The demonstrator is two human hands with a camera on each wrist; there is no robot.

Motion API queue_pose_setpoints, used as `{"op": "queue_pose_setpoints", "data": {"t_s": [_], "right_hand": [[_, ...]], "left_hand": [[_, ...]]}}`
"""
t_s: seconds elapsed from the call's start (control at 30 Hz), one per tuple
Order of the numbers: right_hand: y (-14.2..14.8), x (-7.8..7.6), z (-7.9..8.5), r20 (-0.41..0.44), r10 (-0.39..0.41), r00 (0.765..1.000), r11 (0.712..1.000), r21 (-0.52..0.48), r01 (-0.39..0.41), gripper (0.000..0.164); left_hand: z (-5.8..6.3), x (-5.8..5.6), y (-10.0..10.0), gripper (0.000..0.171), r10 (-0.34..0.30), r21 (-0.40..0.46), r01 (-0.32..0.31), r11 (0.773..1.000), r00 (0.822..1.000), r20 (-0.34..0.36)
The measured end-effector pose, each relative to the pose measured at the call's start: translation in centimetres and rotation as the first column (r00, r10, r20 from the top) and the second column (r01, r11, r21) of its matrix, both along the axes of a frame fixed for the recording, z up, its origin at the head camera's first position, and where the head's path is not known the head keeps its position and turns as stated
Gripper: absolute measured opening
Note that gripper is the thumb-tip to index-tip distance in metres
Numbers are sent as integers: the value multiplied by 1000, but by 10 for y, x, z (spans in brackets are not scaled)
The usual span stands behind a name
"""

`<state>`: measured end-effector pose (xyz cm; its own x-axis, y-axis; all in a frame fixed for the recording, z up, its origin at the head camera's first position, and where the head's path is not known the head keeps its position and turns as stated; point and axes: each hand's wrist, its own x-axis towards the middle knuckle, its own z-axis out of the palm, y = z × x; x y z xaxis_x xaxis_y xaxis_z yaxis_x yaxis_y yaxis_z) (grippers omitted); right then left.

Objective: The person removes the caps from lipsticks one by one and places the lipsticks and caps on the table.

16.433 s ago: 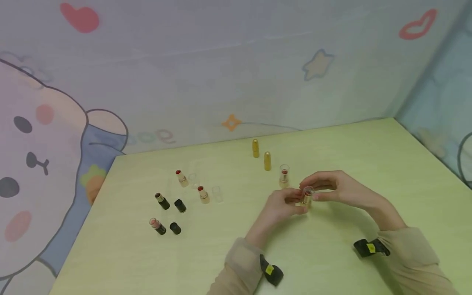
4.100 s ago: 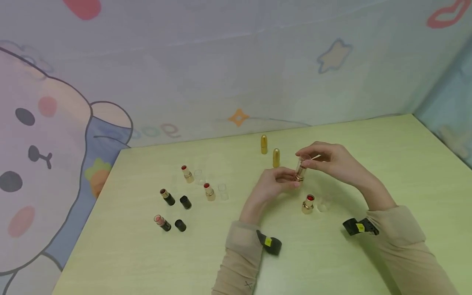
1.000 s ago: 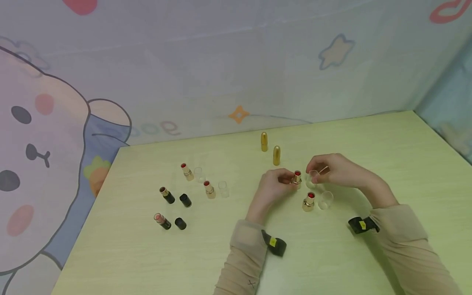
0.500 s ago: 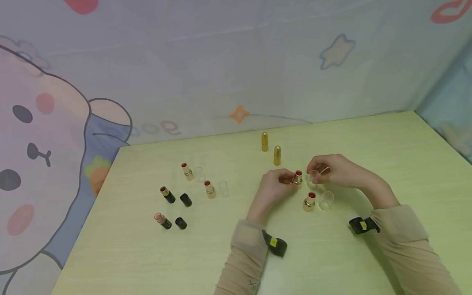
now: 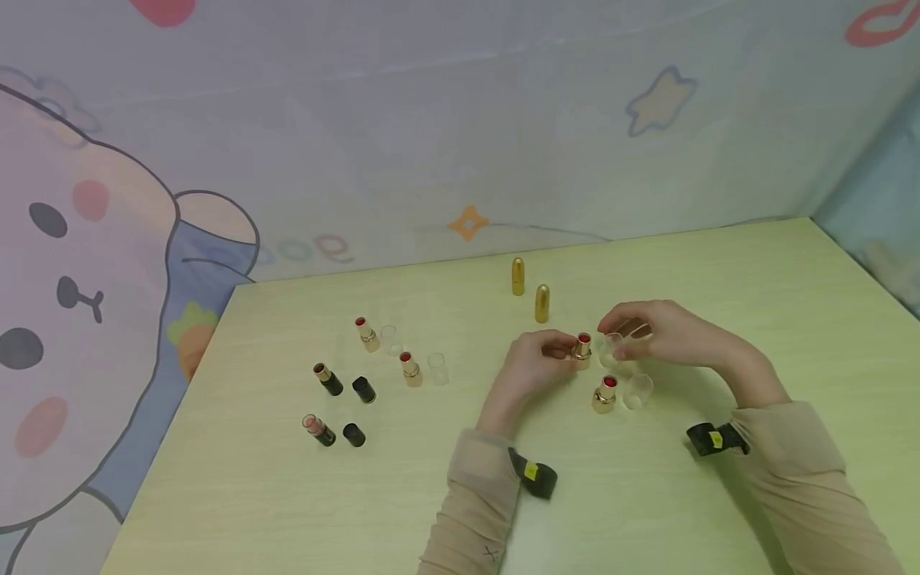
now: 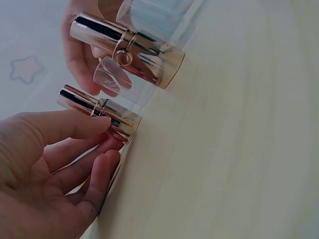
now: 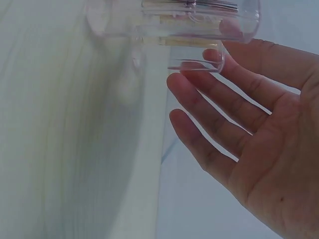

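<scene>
My left hand [image 5: 533, 369] pinches a gold lipstick [image 5: 583, 353] standing uncapped on the table, its red tip up. In the left wrist view, the thumb and fingers grip the base of this lipstick [image 6: 112, 117]. Just right of it, my right hand [image 5: 664, 334] has thumb and fingertips around a clear cap [image 5: 609, 351] on the tabletop. The right wrist view shows the fingers of this hand [image 7: 249, 114] loosely bent behind that cap [image 7: 199, 59]. A second uncapped gold lipstick [image 5: 605, 395] stands nearer, beside its clear cap [image 5: 638, 391].
Two closed golden bullet-shaped tubes [image 5: 542, 303] stand behind the hands. Leftward are two open gold lipsticks [image 5: 410, 370] beside clear caps [image 5: 438, 369], and two black-based lipsticks [image 5: 328, 380] beside black caps [image 5: 364, 390]. A printed cloth [image 5: 402, 144] hangs behind the table [image 5: 431, 495].
About four seconds ago the right hand held the clear cap over the raised lipstick; now both stand apart on the table. Earlier still, the nearer lipstick was capped. The last second shows hardly any movement.
</scene>
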<state>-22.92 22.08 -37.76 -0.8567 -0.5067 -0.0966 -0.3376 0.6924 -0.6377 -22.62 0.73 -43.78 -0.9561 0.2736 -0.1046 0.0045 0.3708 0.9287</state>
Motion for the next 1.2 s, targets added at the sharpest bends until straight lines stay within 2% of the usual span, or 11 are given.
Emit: {"op": "queue_pose_setpoints", "data": {"t_s": [0.23,0.5,0.6,0.73,0.87,0.97,1.1,1.2], "right_hand": [[2,1,6,-46,11,999,999,-43,-13,29],[-3,0,13,-95,10,995,998,-55,-15,27],[-5,-1,16,-112,11,994,998,-55,-17,27],[-6,-1,19,-124,1,992,998,-62,-9,26],[-8,-4,21,-123,-20,992,996,-86,9,27],[-10,-7,23,-126,-23,992,995,-94,11,28],[-11,-9,27,-136,-16,991,996,-93,3,31],[-14,-9,31,-117,-18,993,994,-107,5,33]], "left_hand": [[-2,-2,-3,23,22,25,-22,999,1000,7],[-2,-6,-8,19,104,42,-103,994,994,-25],[0,-7,-10,15,195,59,-193,979,980,-44],[2,-8,-13,15,317,73,-312,947,946,-75],[3,-12,-13,21,374,102,-366,925,924,-76],[4,-15,-13,29,366,135,-356,925,929,-59],[4,-19,-12,38,294,166,-283,944,955,-46],[3,-22,-12,40,255,167,-245,955,966,-43]]}}
